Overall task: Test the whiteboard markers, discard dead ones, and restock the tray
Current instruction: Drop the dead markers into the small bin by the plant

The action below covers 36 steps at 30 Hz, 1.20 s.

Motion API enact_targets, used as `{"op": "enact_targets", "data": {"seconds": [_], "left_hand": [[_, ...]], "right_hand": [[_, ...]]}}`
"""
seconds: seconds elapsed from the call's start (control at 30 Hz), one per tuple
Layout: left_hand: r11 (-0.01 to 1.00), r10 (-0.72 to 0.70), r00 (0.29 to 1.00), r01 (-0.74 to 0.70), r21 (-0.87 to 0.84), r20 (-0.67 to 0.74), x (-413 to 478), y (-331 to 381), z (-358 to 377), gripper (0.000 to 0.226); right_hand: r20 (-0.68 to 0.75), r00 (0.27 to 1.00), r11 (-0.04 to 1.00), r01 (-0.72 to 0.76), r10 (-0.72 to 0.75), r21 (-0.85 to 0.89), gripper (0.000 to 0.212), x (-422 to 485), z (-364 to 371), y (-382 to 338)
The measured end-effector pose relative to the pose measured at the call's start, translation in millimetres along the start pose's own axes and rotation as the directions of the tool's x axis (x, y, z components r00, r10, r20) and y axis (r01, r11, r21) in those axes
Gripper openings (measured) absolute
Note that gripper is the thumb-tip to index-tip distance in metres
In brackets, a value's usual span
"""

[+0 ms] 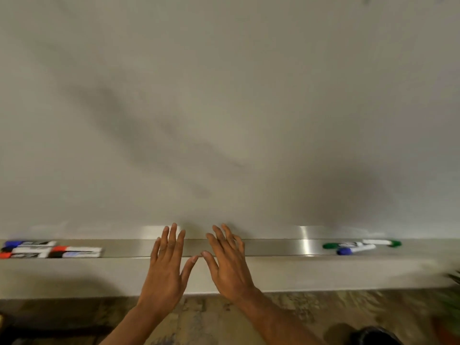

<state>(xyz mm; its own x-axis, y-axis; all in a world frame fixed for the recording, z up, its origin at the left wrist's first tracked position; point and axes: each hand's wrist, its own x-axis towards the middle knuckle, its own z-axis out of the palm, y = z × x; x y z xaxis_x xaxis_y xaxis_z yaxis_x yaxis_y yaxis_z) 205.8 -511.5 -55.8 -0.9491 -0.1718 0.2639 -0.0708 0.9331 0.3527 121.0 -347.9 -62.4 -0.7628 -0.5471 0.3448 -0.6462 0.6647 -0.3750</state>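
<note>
Hard to make out: motion blur is smearing the whole view, so the print on the marker barrels is not reading. I cannot tell whether the fingertips are touching anything.
Cut off: the left cluster of markers [49,250] is running off the frame edge at 9 o'clock, and its count is unclear.
Left hand [165,267]: it is reaching forward at 6 o'clock, palm away, fingers straight and spread, grasping nothing.
Right hand [227,265]: it is reaching just beside the left, equally released, thumbs nearly meeting.
Surroundings: a blank whiteboard [224,108] is filling the upper view. The floor [211,312] is showing below, with a dark shoe [373,336] at 5 o'clock and plant leaves [450,295] at 4 o'clock.
In the way: both hands are overlapping the middle of the metal tray [273,247].
Markers: all are lying flat in the tray, long axes along it. The left cluster is showing blue, black and red caps. At 3 o'clock a green marker [334,245] and a blue marker [356,250] are pointing caps toward 9 o'clock, while a second green marker [383,243] is pointing its cap toward 3 o'clock.
</note>
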Motion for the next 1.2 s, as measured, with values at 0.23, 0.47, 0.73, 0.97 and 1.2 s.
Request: {"op": "enact_targets", "data": {"seconds": [0.23, 0.47, 0.73, 0.97, 1.2], "left_hand": [[0.989, 0.142, 0.987, -0.14, -0.037, 0.08, 26.4, 88.7, 59.7, 0.071], [0.978, 0.21, 0.968, -0.206, -0.041, 0.14, 45.8, 154.4, 107.2, 0.07], [0.98, 0.198, 0.966, -0.19, -0.058, 0.165, 51.3, 192.7, 136.2, 0.069], [0.983, 0.182, 0.969, -0.173, -0.064, 0.17, 44.7, 202.8, 150.4, 0.069], [0.984, 0.17, 0.975, -0.159, -0.085, 0.14, 41.3, 205.4, 152.6, 0.068]], "right_hand": [[-0.177, 0.963, 0.975, -0.216, 0.205, -0.046, 0.038, -56.9, -53.2, 131.5], [-0.198, 0.898, 0.878, -0.431, 0.393, -0.21, 0.034, -97.4, -93.6, 246.5], [-0.152, 0.866, 0.811, -0.5, 0.477, -0.305, 0.045, -99.7, -110.4, 316.0], [-0.088, 0.879, 0.816, -0.469, 0.469, -0.338, 0.035, -91.9, -104.0, 346.3], [-0.063, 0.905, 0.836, -0.413, 0.42, -0.362, 0.026, -86.5, -101.5, 360.5]]}}
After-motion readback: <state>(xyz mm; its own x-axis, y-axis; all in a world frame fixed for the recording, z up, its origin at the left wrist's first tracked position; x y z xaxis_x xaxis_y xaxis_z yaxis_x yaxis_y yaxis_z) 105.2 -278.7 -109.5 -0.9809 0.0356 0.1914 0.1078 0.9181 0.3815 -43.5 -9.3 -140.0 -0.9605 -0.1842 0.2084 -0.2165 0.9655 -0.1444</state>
